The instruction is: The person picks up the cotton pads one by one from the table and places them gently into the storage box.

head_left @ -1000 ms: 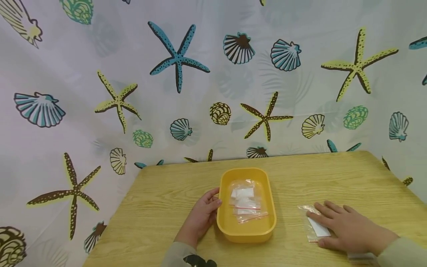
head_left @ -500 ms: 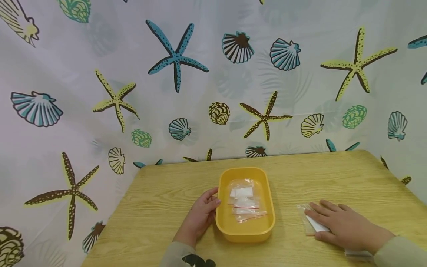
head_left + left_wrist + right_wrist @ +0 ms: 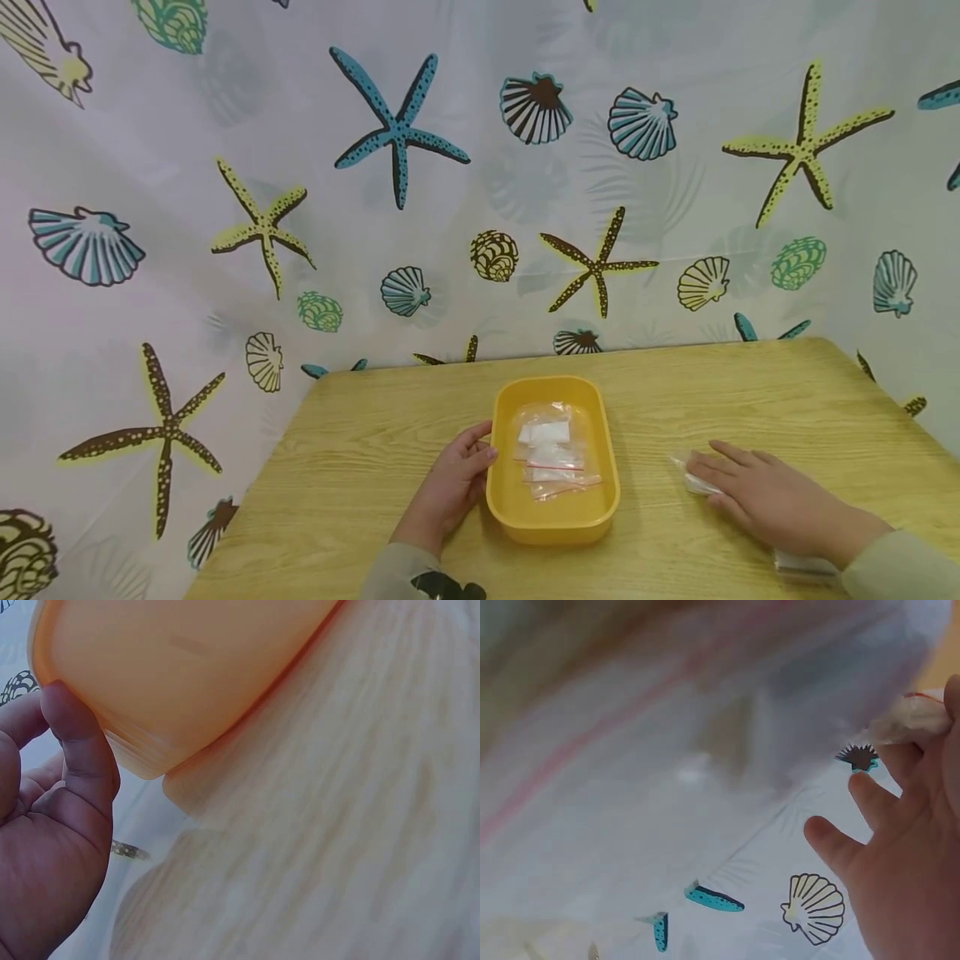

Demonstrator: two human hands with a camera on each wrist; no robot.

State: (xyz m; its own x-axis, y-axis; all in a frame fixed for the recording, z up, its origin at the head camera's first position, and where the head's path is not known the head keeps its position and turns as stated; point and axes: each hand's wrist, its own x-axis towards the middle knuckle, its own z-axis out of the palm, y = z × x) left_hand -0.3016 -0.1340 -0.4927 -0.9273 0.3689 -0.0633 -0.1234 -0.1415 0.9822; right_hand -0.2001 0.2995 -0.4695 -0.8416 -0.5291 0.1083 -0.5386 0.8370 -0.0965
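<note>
My left hand holds the left wall of a yellow plastic bin, thumb on the rim side. In the left wrist view the thumb touches the orange-looking bin. Inside the bin lie several clear zip bags with white contents and red seal strips. To the right, my right hand pinches another small zip bag, mostly hidden under the fingers. The right wrist view shows this bag bunched by the thumb side, with the other fingers spread.
More zip bags lie under the right wrist; one looms blurred in the right wrist view. The wooden table ends against a curtain printed with starfish and shells, which also hangs at both sides.
My right fingers have drawn together on the bag, which lay flat under them and now looks gathered and less visible. The left hand and the bin stay in place.
</note>
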